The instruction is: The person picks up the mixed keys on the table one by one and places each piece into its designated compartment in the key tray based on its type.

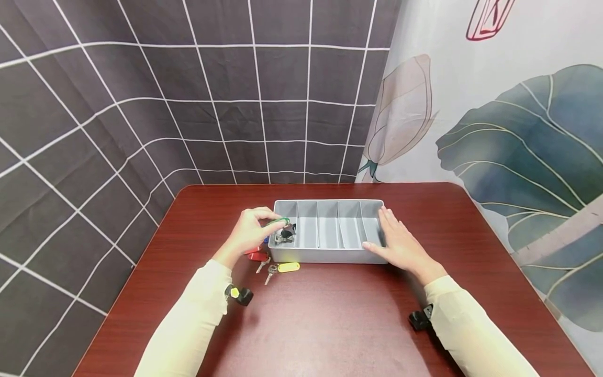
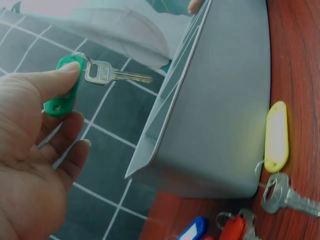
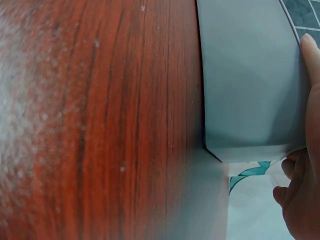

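Between thumb and fingers, my left hand (image 1: 248, 230) pinches a green key tag (image 2: 56, 106) with a silver key (image 2: 103, 73) on its ring. In the head view this hand is over the left end of a grey divided tray (image 1: 330, 256). Dark-headed keys (image 1: 285, 234) lie in the leftmost compartment, partly covered by the hand. My right hand (image 1: 404, 246) rests against the tray's right end, its thumb over the front rim and its fingers extended along the side. In the right wrist view, the right hand (image 3: 302, 195) shows only in part.
In front of the tray's left end lies a yellow key tag (image 1: 289, 267) with a key (image 1: 270, 273). Red tags (image 1: 258, 256) with a key and a blue tag (image 2: 194, 229) sit beside the tray's left end. All stand on a reddish-brown table (image 1: 330, 314) with curtains behind.
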### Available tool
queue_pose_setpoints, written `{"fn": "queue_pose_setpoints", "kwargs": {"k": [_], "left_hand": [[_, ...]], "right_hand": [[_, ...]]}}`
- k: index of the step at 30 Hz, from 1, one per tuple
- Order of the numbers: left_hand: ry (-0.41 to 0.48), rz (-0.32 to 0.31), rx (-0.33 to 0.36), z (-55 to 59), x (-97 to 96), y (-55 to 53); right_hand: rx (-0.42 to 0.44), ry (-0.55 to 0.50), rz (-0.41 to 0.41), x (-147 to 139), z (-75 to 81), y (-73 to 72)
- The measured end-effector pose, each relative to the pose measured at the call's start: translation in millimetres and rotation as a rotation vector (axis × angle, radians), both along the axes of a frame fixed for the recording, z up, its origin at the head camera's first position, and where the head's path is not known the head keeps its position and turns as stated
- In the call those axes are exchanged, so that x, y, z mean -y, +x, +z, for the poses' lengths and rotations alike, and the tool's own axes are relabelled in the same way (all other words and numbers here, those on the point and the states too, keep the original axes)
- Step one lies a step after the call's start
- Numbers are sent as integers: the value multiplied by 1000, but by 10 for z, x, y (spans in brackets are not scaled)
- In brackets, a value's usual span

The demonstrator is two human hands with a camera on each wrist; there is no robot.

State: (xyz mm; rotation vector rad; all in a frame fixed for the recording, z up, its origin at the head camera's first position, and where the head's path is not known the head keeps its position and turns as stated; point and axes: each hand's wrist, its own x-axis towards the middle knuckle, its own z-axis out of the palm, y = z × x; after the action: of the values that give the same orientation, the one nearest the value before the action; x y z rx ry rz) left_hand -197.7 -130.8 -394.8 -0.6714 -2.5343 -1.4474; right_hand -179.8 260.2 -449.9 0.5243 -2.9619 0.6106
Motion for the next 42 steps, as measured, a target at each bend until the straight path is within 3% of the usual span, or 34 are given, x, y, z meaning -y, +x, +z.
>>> {"fn": "queue_pose_setpoints", "kwargs": {"k": [13, 20, 28, 42], "left_hand": [[-78, -9, 78, -71, -258, -112], [-100, -39, 36, -153, -391, -161], [-91, -51, 47, -228, -517, -171], [-134, 30, 62, -278, -599, -214]], "right_hand": [[7, 0, -6, -14, -12, 1], [-9, -5, -6, -12, -24, -4], [-6, -10, -10, -4, -16, 17], [-1, 2, -2, -4, 12, 7]]}}
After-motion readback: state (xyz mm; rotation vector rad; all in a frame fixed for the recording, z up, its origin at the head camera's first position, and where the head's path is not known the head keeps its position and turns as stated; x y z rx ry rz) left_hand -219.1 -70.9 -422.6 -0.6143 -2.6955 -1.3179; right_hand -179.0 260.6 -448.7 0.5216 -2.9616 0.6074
